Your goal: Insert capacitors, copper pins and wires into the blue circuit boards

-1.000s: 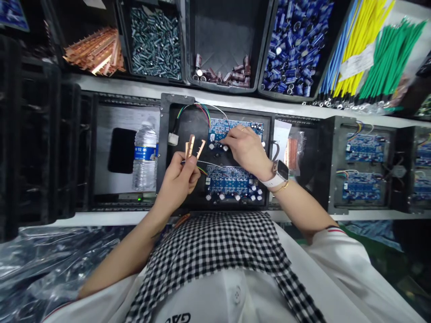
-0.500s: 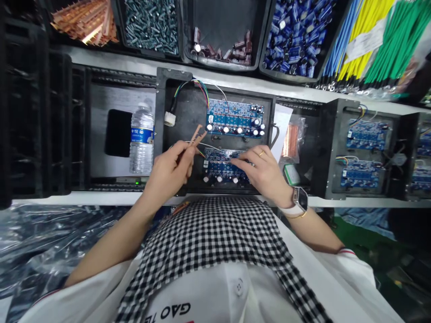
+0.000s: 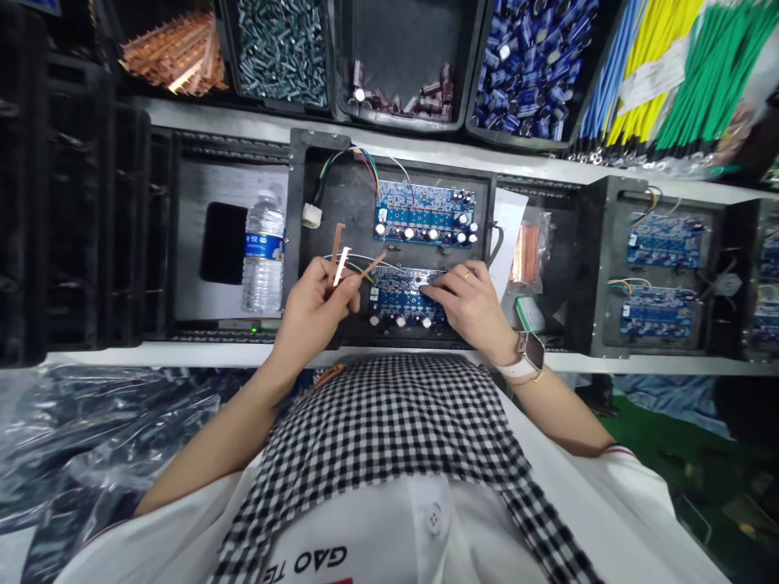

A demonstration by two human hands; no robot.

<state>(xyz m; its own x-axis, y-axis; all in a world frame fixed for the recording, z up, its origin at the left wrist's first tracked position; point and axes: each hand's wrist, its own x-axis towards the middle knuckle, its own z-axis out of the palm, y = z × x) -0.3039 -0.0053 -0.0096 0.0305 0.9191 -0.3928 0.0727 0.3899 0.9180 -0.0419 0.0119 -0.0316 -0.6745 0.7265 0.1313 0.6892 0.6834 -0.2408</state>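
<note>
My left hand [image 3: 320, 304] is closed around a few thin copper strips [image 3: 341, 264] with small teeth, which fan out above its fingers. It is just left of the lower blue circuit board [image 3: 398, 302]. My right hand [image 3: 471, 304] reaches over that board's right part, fingers bent together and tips at its surface; whatever is between them is hidden. An upper circuit board [image 3: 426, 212] with round capacitors lies behind, in the same black tray [image 3: 341, 186]. Coloured wires run from it to a white connector [image 3: 312, 215].
Behind stand bins of copper strips [image 3: 176, 57], small metal screws or pins [image 3: 283, 53], brown capacitors [image 3: 432, 97] and blue capacitors [image 3: 529, 69]. A water bottle [image 3: 264, 272] and black phone [image 3: 224, 243] lie left. Another tray of boards [image 3: 660, 312] sits right.
The copper strips in my left hand have turned and spread apart. My right hand stays at the lower board, its fingertips shifted slightly. The whole view has moved a little.
</note>
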